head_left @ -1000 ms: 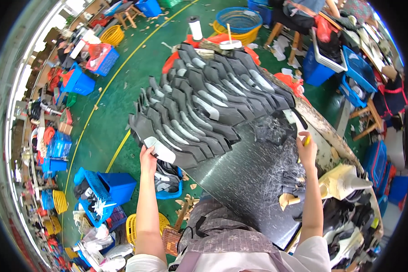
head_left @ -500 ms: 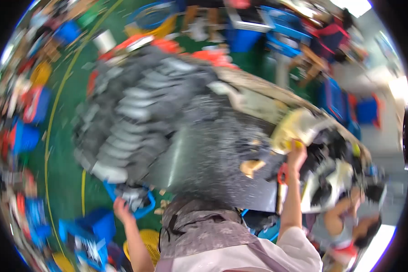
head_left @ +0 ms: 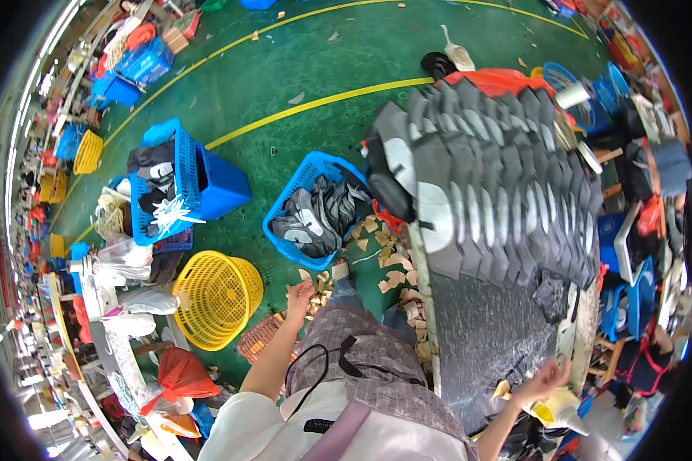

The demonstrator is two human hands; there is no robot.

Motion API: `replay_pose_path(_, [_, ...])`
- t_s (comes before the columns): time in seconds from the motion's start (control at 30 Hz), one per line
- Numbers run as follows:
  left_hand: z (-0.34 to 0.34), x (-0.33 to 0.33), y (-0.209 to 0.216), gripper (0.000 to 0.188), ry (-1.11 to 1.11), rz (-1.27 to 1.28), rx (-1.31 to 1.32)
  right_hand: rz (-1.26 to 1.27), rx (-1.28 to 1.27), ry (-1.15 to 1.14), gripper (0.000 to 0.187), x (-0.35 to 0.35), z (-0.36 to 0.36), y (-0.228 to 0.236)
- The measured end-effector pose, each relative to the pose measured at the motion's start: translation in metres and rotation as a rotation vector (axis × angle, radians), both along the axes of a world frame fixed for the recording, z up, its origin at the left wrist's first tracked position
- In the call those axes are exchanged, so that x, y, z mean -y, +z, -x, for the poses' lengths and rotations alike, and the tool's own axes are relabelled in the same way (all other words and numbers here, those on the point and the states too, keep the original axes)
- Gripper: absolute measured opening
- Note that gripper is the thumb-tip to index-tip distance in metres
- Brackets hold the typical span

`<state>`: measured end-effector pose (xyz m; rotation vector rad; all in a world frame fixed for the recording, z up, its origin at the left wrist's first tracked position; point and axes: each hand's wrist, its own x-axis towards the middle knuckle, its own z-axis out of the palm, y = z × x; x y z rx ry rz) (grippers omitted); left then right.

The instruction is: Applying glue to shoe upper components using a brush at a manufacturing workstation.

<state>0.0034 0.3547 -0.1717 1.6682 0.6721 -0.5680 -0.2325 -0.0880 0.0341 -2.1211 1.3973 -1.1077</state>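
Observation:
My left hand (head_left: 300, 296) hangs in front of my body, its fingers loosely parted with nothing visible in them. It is nearest to a blue basket (head_left: 275, 207) of dark grey pieces (head_left: 324, 215) with pale patches. Over the near right end of the dark worktable (head_left: 480, 323), my right hand (head_left: 544, 382) has its fingers spread and appears to hold nothing. Beside and below that hand lies a pale yellow item (head_left: 560, 407) with a bright yellow part. Overlapping dark grey, pale-patched cut pieces (head_left: 500, 184) cover the table's far part in rows.
Tan scraps (head_left: 392, 257) litter the green floor by the table's left edge. A yellow basket (head_left: 242, 269) stands at left, with a blue crate (head_left: 188, 173) of dark pieces beyond it. A red bag (head_left: 184, 376) lies lower left; an orange-red sheet (head_left: 500, 81) shows beyond the table.
The view has swung left, so the table now lies to the right. My right hand, earlier at the bright yellow part, is now apart from it. My left hand stays free.

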Motion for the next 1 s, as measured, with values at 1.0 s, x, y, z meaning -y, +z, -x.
replay_pose_path(1.0, [-0.029,-0.238,0.054,0.03,0.975,-0.177,0.313,-0.299,-0.366,2.119,0.027,-0.382,-0.561,-0.104])
